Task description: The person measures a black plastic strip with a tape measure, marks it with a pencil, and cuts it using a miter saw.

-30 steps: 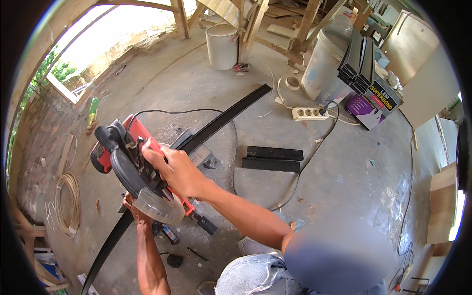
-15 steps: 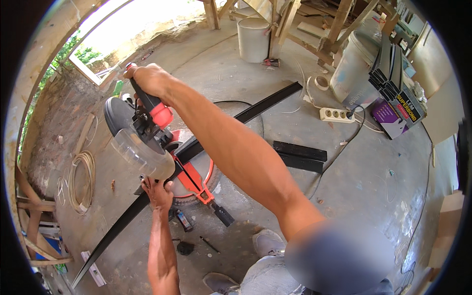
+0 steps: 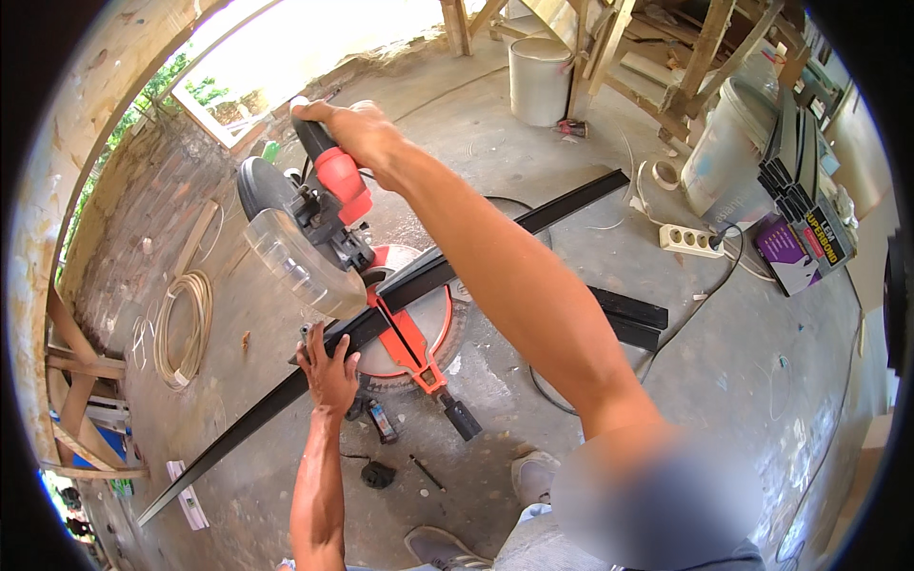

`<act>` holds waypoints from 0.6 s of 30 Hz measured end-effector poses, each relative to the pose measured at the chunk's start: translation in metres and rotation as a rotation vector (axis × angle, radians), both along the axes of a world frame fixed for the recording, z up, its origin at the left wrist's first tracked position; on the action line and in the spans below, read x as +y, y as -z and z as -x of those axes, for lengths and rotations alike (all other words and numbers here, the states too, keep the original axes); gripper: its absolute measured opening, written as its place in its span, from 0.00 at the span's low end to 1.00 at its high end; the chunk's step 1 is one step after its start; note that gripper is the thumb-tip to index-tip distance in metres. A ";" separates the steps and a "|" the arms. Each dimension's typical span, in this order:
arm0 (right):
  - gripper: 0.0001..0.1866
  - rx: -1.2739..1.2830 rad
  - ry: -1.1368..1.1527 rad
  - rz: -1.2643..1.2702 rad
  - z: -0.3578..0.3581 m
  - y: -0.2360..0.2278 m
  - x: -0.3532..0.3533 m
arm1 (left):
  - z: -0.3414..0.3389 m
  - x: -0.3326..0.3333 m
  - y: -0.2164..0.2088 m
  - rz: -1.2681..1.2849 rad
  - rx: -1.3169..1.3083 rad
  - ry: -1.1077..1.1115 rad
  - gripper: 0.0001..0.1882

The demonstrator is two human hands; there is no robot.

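Observation:
A red and black mitre saw (image 3: 328, 219) stands on the floor with its head raised over the red turntable. My right hand (image 3: 357, 133) is closed around the saw's black handle. Across the saw base lies a long black channel strip (image 3: 419, 283), running from lower left to upper right. My left hand (image 3: 330, 376) holds the strip left of the cutting slot, fingers spread over it and thumb on the near side. A clear plastic guard (image 3: 300, 266) hides most of the blade.
Shorter black strips (image 3: 628, 319) lie right of the saw, near a power strip (image 3: 690, 241) and its cable. A cable coil (image 3: 183, 328) lies left. Near my feet are a black pen-like stick (image 3: 427, 473) and a small bottle (image 3: 383, 422). Behind stands a white bucket (image 3: 540, 81).
My right hand has raised the saw head, so the guard uncovers more of the channel strip. My left hand stays on the strip. The whole view has shifted slightly.

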State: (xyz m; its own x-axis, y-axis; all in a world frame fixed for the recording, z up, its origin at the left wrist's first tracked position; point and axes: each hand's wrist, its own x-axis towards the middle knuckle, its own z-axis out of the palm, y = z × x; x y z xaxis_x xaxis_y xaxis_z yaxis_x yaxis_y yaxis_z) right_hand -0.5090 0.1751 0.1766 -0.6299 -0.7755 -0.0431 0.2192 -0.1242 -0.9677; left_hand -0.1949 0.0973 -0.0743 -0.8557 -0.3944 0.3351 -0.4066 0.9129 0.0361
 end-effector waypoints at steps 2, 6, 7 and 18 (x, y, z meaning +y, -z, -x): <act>0.26 0.016 0.009 -0.017 0.004 0.010 0.001 | -0.021 -0.006 0.001 0.050 0.017 -0.006 0.18; 0.24 0.110 0.035 0.103 0.007 0.027 0.003 | -0.085 -0.047 0.019 0.201 0.414 -0.647 0.23; 0.25 0.102 0.068 0.189 0.005 0.031 0.003 | -0.104 -0.061 0.030 0.184 0.460 -0.831 0.25; 0.08 -0.106 0.670 0.175 -0.065 0.180 0.087 | -0.155 -0.127 0.030 -0.975 1.391 -1.639 0.34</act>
